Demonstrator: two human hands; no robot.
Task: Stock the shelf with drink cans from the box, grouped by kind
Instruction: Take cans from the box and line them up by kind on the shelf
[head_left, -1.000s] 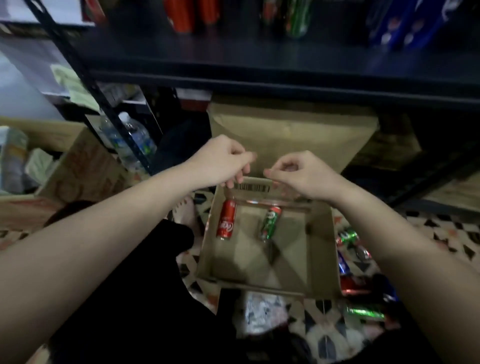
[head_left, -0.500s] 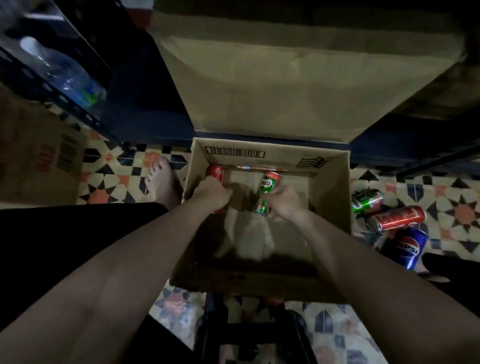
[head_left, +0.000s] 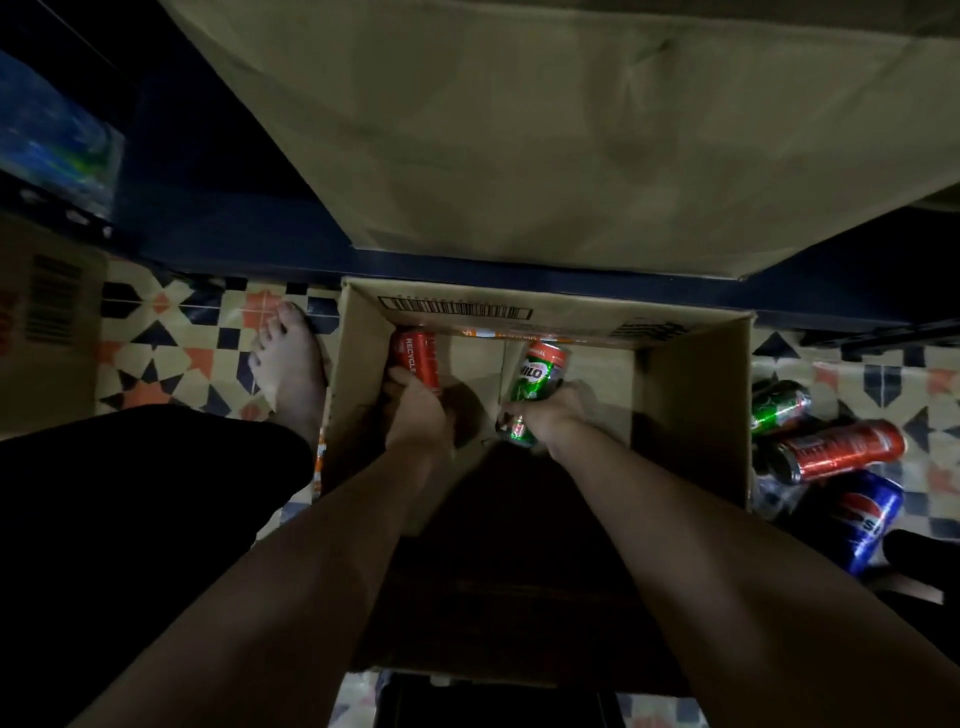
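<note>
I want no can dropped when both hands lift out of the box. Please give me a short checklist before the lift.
1. Left hand closed on red can: ok.
2. Right hand closed on green Milo can: ok.
3. Fingers fully around each can: cannot tell, hidden.
4. Box open above the hands: ok.
5. No other cans left inside the box: ok.
6. Shelf space for each kind: cannot tell, out of view.
</note>
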